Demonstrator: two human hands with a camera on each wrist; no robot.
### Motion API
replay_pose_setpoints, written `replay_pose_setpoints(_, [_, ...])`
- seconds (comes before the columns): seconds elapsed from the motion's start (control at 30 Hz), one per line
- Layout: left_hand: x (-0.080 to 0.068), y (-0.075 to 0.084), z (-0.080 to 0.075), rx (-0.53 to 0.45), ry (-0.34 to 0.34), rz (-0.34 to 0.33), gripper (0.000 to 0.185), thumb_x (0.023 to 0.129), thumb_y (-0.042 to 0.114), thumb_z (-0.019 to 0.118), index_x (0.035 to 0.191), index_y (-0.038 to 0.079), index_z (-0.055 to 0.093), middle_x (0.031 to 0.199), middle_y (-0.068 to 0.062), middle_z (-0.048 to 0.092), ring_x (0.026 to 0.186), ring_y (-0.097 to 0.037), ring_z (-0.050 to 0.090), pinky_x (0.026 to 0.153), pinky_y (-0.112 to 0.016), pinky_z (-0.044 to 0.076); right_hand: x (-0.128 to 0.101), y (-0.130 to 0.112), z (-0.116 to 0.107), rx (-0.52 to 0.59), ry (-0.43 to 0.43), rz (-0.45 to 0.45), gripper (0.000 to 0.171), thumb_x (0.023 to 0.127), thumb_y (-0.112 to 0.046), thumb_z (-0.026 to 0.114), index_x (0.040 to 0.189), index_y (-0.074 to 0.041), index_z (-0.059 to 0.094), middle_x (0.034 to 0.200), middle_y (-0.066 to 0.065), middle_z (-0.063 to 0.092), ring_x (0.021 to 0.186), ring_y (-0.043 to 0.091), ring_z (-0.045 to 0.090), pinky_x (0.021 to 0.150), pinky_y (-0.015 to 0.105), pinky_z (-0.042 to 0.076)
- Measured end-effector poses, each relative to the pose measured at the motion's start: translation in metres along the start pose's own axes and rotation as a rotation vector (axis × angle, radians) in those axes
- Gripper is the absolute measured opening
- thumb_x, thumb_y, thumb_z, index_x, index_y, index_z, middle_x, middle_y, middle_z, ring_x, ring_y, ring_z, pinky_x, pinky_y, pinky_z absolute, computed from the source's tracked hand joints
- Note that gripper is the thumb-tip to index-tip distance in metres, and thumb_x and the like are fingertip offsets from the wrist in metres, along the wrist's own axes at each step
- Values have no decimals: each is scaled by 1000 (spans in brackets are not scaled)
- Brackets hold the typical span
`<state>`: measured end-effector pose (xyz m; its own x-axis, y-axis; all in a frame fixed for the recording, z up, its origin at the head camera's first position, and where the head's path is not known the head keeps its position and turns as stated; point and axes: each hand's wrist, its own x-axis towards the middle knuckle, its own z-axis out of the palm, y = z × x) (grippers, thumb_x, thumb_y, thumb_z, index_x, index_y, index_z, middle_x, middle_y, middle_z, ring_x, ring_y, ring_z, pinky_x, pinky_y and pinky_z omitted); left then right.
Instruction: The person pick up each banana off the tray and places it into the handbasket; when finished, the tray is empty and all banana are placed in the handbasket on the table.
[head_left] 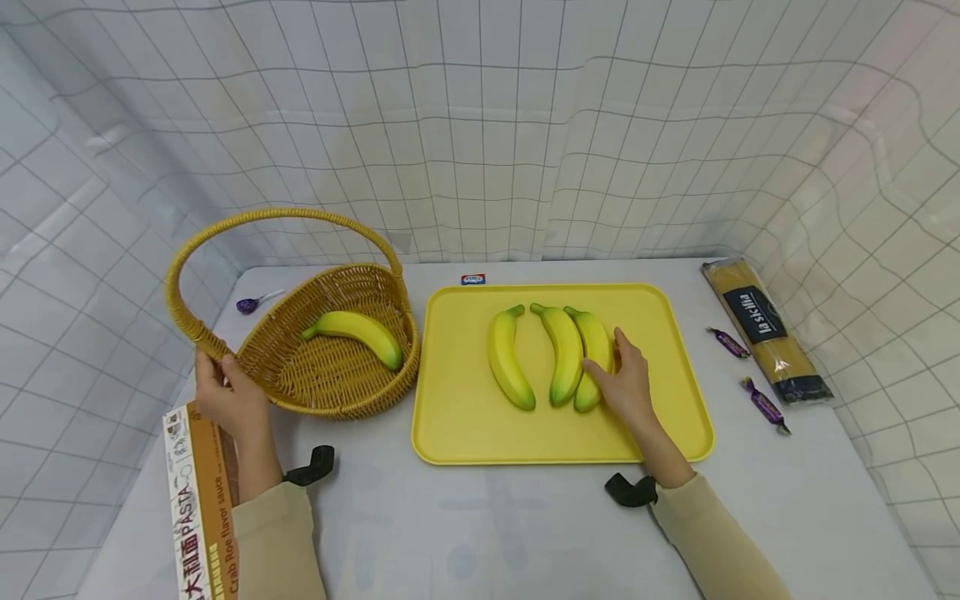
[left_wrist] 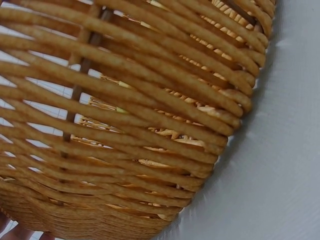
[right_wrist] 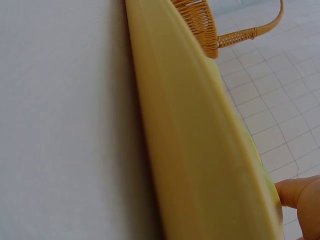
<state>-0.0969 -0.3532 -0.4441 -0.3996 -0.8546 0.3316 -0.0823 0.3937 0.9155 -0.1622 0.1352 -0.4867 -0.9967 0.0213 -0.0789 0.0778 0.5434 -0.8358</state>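
A wicker basket with a tall hoop handle stands left of a yellow tray. One banana lies in the basket. My left hand grips the basket's near-left rim where the handle joins. The left wrist view shows only the basket's woven wall. Three bananas lie side by side on the tray: left, middle, right. My right hand holds the right banana between thumb and fingers. The right wrist view shows the tray's rim and a fingertip.
A pasta box stands at the near left by my left forearm. A spaghetti packet and two purple candies lie right of the tray. A purple lollipop lies behind the basket. Grid-patterned cloth walls surround the white table.
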Motion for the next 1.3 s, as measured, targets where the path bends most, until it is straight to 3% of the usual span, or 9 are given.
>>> replay_pose_setpoints(0.23, [-1,1,-2,3,5,-11,29,103,17,45,125,12,63,119,-6,65,107,-1,55,89,-21,44,0,0,1,-1,-22,4,79,94,-27,63,155,-3,19,147,25,37,131,38,38,109,51,33])
replay_pose_setpoints(0.33, [0,0,-2,0,5,-10,28,103,17,45,124,13,64,115,0,64,106,-1,55,88,-21,44,-1,0,1,1,-15,10,78,94,-27,63,155,-4,21,143,24,41,126,37,43,105,49,37])
replay_pose_setpoints(0.47, [1,-1,-2,1,6,-5,26,103,18,45,121,17,64,110,8,62,104,0,55,87,-21,44,0,0,3,-1,15,6,75,93,-25,64,154,-4,25,139,23,45,123,36,46,102,48,40])
replay_pose_setpoints(0.7, [1,-1,-3,-2,9,-3,25,103,19,45,119,16,64,108,4,62,99,0,53,85,-21,43,-2,-2,4,12,82,13,68,91,-20,64,150,-2,35,135,23,50,118,36,50,98,47,42])
replay_pose_setpoints(0.83, [1,-1,-3,-2,12,-5,26,103,19,45,120,14,64,104,10,60,99,0,53,86,-21,43,-3,-3,3,20,102,8,64,91,-18,63,147,0,39,134,23,51,115,37,52,95,46,44])
replay_pose_setpoints(1.13, [0,3,-2,6,-30,-40,30,104,22,43,128,20,61,123,-1,63,109,-2,54,97,-24,45,-1,1,-3,36,171,19,61,90,-16,63,145,-3,44,134,20,54,114,35,53,94,44,44])
replay_pose_setpoints(1.3, [0,3,-1,7,-25,-38,31,104,21,43,129,17,61,124,-2,63,110,-2,54,96,-24,45,-2,-1,-7,54,188,3,61,89,-15,63,145,-3,44,135,20,54,116,36,53,94,43,44])
